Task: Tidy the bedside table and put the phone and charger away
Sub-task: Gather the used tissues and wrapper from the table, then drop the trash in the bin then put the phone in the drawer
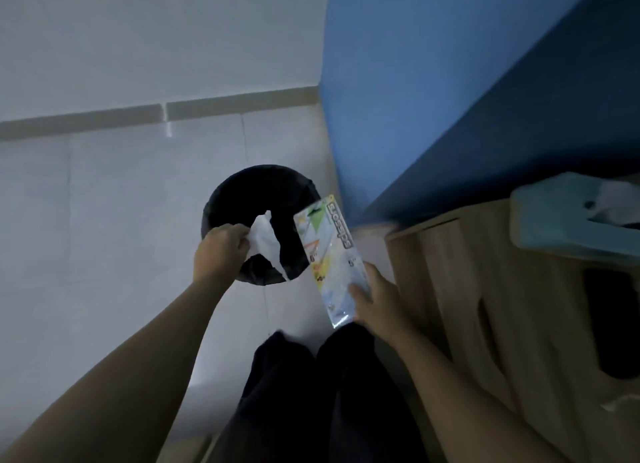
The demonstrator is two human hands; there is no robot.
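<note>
I look down at a round black bin (239,192) on the pale tiled floor. My left hand (220,249) grips a torn piece of white paper (265,246) and holds it right over the bin's opening. My right hand (372,298) holds a flat printed scissors package (329,254) by its lower end, beside the bin's right rim. The wooden bedside table (485,289) stands to the right. No phone or charger shows in this view.
A light blue tissue box (554,220) sits on the bedside table's top at the right edge. A blue wall (450,81) rises behind the table. My dark trouser legs (311,393) fill the lower middle. A grey skirting strip runs along the white wall.
</note>
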